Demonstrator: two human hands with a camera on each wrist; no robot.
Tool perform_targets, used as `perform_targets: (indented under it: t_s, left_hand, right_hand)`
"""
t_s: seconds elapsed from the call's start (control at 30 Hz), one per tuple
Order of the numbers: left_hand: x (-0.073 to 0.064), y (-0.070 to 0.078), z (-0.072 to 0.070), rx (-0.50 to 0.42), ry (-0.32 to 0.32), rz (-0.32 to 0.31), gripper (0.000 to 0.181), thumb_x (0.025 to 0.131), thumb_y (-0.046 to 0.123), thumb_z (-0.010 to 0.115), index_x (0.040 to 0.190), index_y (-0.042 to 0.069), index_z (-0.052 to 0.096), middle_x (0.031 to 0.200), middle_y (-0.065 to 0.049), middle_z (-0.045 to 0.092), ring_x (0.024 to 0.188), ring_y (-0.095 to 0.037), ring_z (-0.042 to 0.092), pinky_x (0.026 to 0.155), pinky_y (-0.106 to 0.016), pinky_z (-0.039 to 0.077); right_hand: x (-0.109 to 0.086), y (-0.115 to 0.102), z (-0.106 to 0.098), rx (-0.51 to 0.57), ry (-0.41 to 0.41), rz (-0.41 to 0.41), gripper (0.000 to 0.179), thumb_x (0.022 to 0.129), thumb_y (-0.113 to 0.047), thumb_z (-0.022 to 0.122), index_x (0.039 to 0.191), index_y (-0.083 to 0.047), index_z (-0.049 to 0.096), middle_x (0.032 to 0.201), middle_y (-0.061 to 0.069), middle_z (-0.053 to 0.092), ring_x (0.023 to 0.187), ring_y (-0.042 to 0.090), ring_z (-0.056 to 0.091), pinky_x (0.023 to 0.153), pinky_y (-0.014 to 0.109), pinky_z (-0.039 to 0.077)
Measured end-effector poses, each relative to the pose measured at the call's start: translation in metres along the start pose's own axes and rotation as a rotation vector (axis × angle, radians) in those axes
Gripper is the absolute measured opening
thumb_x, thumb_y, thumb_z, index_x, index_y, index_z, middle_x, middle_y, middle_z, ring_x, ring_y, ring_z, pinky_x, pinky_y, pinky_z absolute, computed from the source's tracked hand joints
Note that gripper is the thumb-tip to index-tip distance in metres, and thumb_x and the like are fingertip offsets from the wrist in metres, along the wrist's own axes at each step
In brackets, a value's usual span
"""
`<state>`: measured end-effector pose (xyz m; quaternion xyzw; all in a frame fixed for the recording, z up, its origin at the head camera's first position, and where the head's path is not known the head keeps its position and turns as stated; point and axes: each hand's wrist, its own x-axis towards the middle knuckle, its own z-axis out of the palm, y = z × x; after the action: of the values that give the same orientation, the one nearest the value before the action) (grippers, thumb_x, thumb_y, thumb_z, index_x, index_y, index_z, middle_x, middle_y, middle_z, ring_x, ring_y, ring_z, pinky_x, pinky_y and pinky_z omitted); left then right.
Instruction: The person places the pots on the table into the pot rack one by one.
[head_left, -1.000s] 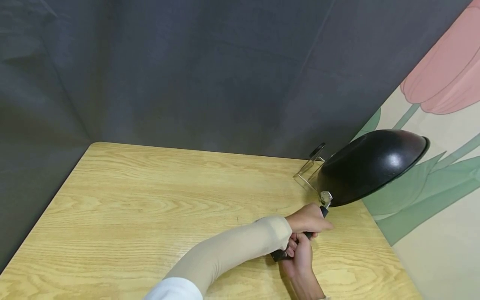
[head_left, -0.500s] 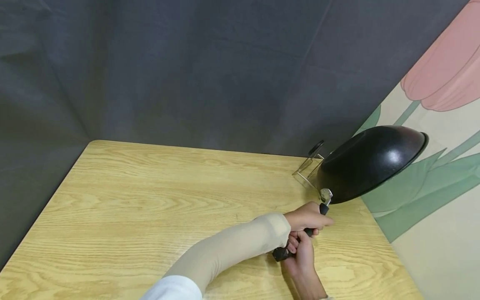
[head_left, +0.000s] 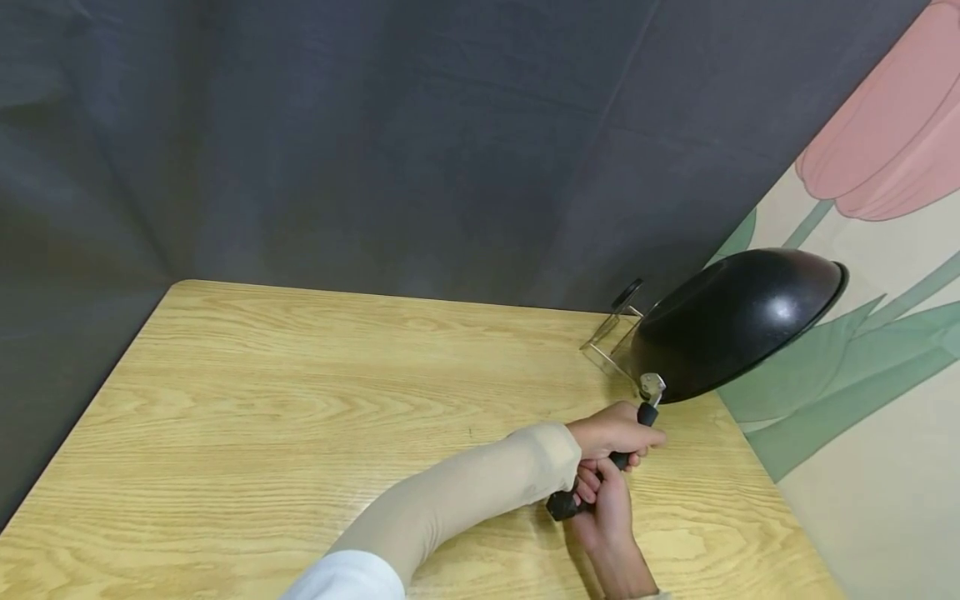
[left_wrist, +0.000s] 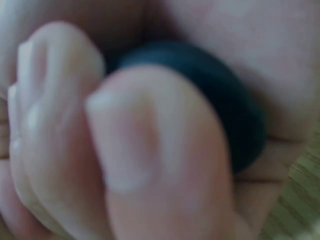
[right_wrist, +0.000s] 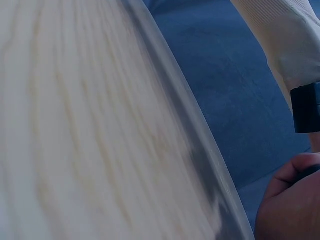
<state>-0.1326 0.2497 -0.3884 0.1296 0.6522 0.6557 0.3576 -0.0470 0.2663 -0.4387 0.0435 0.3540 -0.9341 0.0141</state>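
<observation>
A black wok [head_left: 738, 325] stands tipped on its side at the table's back right, its rounded outside toward me. From its near lower edge a metal joint [head_left: 651, 385] leads into a black handle [head_left: 647, 414]. My left hand [head_left: 615, 431] grips the handle close to the joint; in the left wrist view its fingers [left_wrist: 135, 145] curl round the dark, rounded handle [left_wrist: 240, 120]. Lower down, my right hand [head_left: 609, 508] curls its fingers round the handle too. In the right wrist view a hand [right_wrist: 290, 207] shows at the lower right corner.
A wire rack [head_left: 611, 354] stands beside the wok; whether they touch I cannot tell. Behind the wooden table [head_left: 300, 400] hangs a dark cloth [head_left: 412, 167]. A flower-printed wall [head_left: 885, 433] borders the right. A black block [head_left: 561, 505] sits below the left sleeve cuff.
The scene has shifted slightly up and left in the head view. Both hands keep their hold on the wok's handle, and the wok keeps its tilt.
</observation>
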Motion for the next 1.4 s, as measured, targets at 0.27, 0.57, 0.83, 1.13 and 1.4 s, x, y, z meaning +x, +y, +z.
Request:
perform_targets:
  t_s: [0.27,0.57,0.83,1.13,1.4]
  left_hand:
    - [0.002,-0.001,0.002,-0.011,-0.002,0.001,0.041,0.088,-0.001,0.062,0.056,0.013,0.041,0.046,-0.001,0.038,0.038,-0.011,0.036,0.037,-0.021,0.032]
    - [0.008,-0.003,0.003,-0.009,0.001,0.008,0.039,0.087,-0.002,0.061,0.056,0.012,0.042,0.046,-0.001,0.038,0.037,-0.012,0.036,0.036,-0.021,0.032]
    - [0.009,-0.003,0.004,-0.002,0.006,0.008,0.038,0.087,-0.001,0.062,0.057,0.012,0.042,0.046,-0.001,0.039,0.037,-0.012,0.036,0.037,-0.021,0.032]
    - [0.014,-0.002,0.006,-0.008,-0.012,0.019,0.041,0.09,-0.001,0.062,0.056,0.011,0.042,0.047,-0.002,0.038,0.038,-0.012,0.036,0.037,-0.022,0.032]
    - [0.015,-0.003,0.005,-0.017,-0.011,0.01,0.043,0.091,0.001,0.063,0.055,0.011,0.042,0.047,-0.001,0.038,0.038,-0.011,0.036,0.038,-0.021,0.032]
  right_hand:
    - [0.001,-0.001,-0.001,-0.032,0.027,-0.007,0.042,0.102,-0.002,0.025,0.07,-0.014,0.049,0.061,-0.005,0.015,0.049,0.008,0.021,0.052,0.02,0.021]
    - [0.002,-0.002,-0.004,-0.024,-0.011,-0.026,0.041,0.102,-0.001,0.025,0.071,-0.014,0.049,0.062,-0.005,0.012,0.05,0.008,0.015,0.054,0.022,0.015]
    - [0.003,-0.004,-0.005,-0.05,0.027,-0.022,0.045,0.102,-0.002,0.022,0.067,-0.014,0.048,0.059,-0.005,0.014,0.051,0.008,0.012,0.055,0.022,0.009]
    - [0.004,-0.008,-0.007,-0.039,0.03,-0.009,0.044,0.104,-0.003,0.022,0.069,-0.014,0.048,0.061,-0.005,0.013,0.05,0.007,0.018,0.054,0.02,0.017]
    - [0.006,-0.008,-0.009,-0.026,0.024,-0.011,0.043,0.102,-0.001,0.024,0.069,-0.014,0.048,0.062,-0.005,0.012,0.049,0.007,0.021,0.053,0.02,0.019]
